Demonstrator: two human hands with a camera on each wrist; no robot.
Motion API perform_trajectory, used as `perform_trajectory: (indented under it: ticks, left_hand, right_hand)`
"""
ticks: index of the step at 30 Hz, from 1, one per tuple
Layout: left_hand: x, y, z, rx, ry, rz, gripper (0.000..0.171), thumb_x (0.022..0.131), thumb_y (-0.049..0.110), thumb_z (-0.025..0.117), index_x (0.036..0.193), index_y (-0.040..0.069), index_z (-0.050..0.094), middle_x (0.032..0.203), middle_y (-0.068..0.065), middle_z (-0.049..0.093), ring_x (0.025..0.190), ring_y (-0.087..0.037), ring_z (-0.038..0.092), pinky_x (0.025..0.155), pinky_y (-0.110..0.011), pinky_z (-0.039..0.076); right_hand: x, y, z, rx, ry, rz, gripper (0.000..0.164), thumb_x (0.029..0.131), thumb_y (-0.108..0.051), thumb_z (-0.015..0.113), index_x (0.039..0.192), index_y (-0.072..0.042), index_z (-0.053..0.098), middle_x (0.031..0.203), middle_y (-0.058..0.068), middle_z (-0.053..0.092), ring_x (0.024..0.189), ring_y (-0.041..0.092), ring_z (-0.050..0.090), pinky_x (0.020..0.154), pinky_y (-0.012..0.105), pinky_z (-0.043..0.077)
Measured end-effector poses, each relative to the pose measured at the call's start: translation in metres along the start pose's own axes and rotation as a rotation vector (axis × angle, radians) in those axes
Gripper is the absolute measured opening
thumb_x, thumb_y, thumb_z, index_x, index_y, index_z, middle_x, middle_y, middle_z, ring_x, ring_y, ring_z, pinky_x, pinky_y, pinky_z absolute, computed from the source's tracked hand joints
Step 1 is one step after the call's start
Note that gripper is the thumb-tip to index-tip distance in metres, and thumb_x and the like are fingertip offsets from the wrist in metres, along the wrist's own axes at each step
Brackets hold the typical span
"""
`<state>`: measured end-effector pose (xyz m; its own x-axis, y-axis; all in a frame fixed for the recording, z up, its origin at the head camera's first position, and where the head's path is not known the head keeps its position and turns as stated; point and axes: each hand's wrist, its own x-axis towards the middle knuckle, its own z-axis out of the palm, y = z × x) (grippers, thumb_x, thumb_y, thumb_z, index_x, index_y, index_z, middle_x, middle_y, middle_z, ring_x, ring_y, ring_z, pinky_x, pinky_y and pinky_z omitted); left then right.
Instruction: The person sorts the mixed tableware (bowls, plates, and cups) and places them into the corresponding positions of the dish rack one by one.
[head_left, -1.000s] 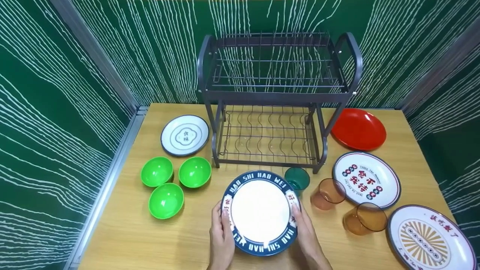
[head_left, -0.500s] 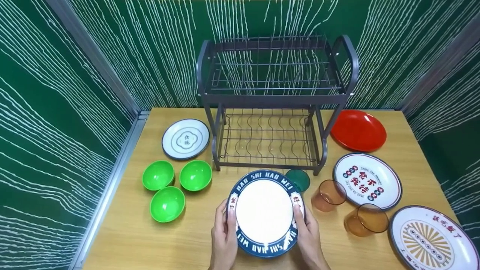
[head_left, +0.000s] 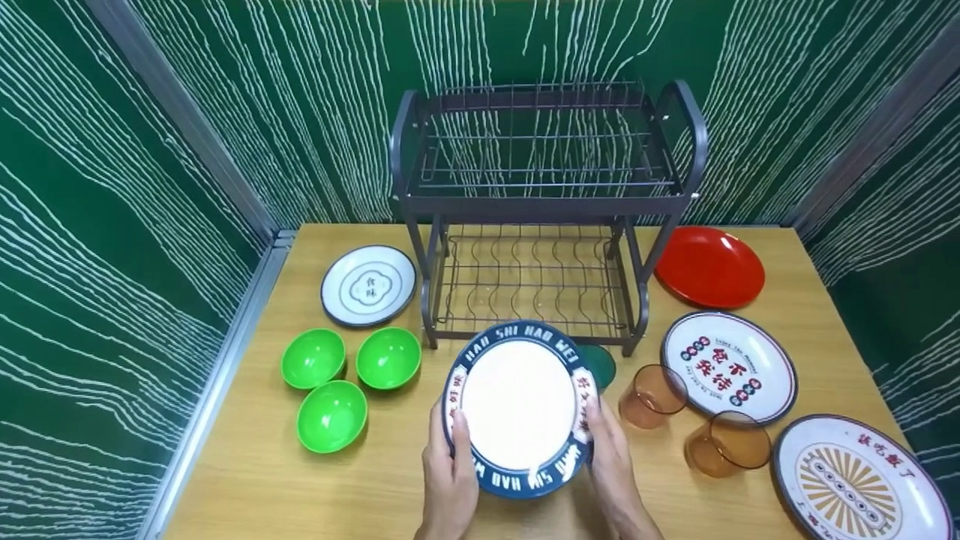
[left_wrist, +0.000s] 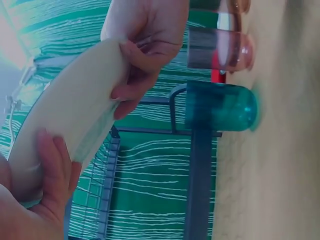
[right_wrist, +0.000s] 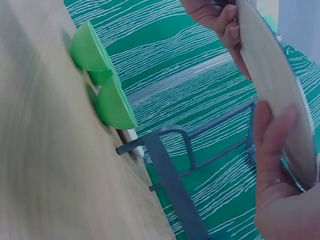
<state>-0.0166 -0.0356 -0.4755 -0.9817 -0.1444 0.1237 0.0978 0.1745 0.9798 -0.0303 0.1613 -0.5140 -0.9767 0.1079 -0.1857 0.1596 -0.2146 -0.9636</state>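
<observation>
Both hands hold a round white plate (head_left: 517,405) with a dark blue lettered rim, raised above the table and tilted. At its left edge the left hand (head_left: 452,480) grips with the thumb on the upper face; in the left wrist view this hand's fingers (left_wrist: 52,160) lie against the pale underside. The right hand (head_left: 613,472) grips the opposite edge in the same way, its fingers (right_wrist: 272,130) under the plate in the right wrist view. A green glass (head_left: 598,366) stands just behind the plate, partly hidden by it.
A dark two-tier dish rack (head_left: 540,206) stands at the back. Left are three green bowls (head_left: 332,417) and a small white plate (head_left: 368,286). On the right lie a red plate (head_left: 711,267), a white plate (head_left: 729,367), an oval plate (head_left: 862,480) and two amber glasses (head_left: 652,397).
The plate in both hands has risen slightly in the head view, shifting right and then back left. It now covers more of the green glass. The head view has tilted slightly.
</observation>
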Motion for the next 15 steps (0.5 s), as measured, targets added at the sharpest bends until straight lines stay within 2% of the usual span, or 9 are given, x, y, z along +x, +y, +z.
perform_trajectory:
  ticks: [2,5,7,10,13,15]
  left_hand:
    - [0.004,0.003,-0.002,0.009,0.019,0.043,0.041,0.104,0.027,0.035,0.142,0.010,0.036,0.138,-0.010,0.050,0.123,-0.015,0.050,0.100,-0.028,0.042]
    - [0.011,0.008,-0.005,0.010,0.049,0.135,0.039,0.104,0.019,0.036,0.140,0.008,0.038,0.134,-0.014,0.053,0.120,-0.018,0.054,0.096,-0.029,0.046]
    - [0.016,0.013,-0.008,0.008,0.069,0.190,0.039,0.103,0.016,0.037,0.141,0.008,0.038,0.134,-0.014,0.053,0.118,-0.019,0.055,0.093,-0.028,0.048]
    - [0.026,0.022,-0.012,0.018,0.113,0.278,0.039,0.102,0.011,0.039,0.141,0.007,0.038,0.131,-0.016,0.055,0.113,-0.021,0.059,0.089,-0.029,0.051]
    - [0.038,0.032,-0.016,0.039,0.165,0.344,0.039,0.101,0.008,0.041,0.140,0.007,0.041,0.124,-0.016,0.060,0.105,-0.022,0.063,0.083,-0.029,0.055]
    - [0.045,0.040,-0.019,0.059,0.199,0.381,0.039,0.100,0.006,0.042,0.139,0.006,0.042,0.119,-0.017,0.062,0.100,-0.023,0.065,0.078,-0.029,0.056]
  right_hand:
    - [0.000,0.000,-0.001,0.048,-0.069,-0.039,0.058,0.103,-0.043,0.031,0.142,0.000,0.032,0.120,0.021,0.050,0.093,0.014,0.058,0.074,0.028,0.055]
    - [0.000,0.001,-0.005,0.062,-0.136,-0.065,0.052,0.104,-0.040,0.028,0.132,0.004,0.037,0.102,0.020,0.058,0.079,0.021,0.063,0.059,0.040,0.057]
    - [0.001,0.001,-0.008,0.051,-0.167,-0.070,0.051,0.104,-0.039,0.026,0.129,0.005,0.037,0.104,0.018,0.061,0.084,0.026,0.065,0.062,0.045,0.057]
    - [0.001,0.001,-0.012,0.023,-0.197,-0.095,0.050,0.105,-0.035,0.026,0.130,0.007,0.036,0.113,0.023,0.059,0.096,0.033,0.063,0.075,0.047,0.055]
    - [0.001,-0.001,-0.017,-0.006,-0.213,-0.160,0.048,0.106,-0.030,0.025,0.129,0.011,0.036,0.116,0.030,0.054,0.100,0.038,0.059,0.084,0.046,0.053]
    - [0.000,-0.004,-0.019,-0.037,-0.206,-0.215,0.046,0.106,-0.027,0.026,0.128,0.012,0.037,0.117,0.032,0.053,0.101,0.038,0.058,0.085,0.044,0.052]
